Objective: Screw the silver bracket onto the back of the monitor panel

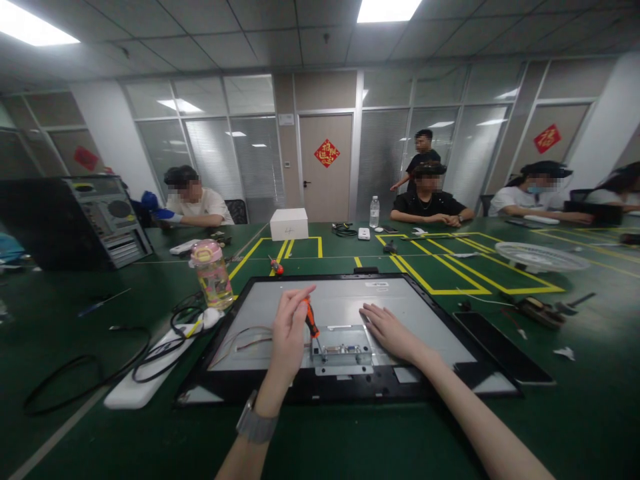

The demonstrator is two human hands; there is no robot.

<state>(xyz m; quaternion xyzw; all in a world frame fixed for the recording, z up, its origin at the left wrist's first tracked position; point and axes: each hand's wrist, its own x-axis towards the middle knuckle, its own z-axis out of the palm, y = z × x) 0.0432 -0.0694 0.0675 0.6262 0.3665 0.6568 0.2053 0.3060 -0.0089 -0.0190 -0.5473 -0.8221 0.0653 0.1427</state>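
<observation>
A flat display panel [320,297] with a black frame and grey metal back lies on the green table before me. Near its lower middle sits a metal bracket [342,347] with connector ports and screw holes. My left hand [291,327], a watch on its wrist, is closed round an orange and black screwdriver [311,319]. The tool tilts, its tip down by the bracket's left end. My right hand [393,333] lies flat on the panel just right of the bracket, fingers stretched out. Thin wires run across the panel's left part.
Left of the panel are a white power strip [145,383] with black cables, a pink bottle [213,273] and a computer tower [100,220]. A black slab [503,347] lies to the right. Behind stand a white box [289,225] and a water bottle [375,212]; several people sit across the table.
</observation>
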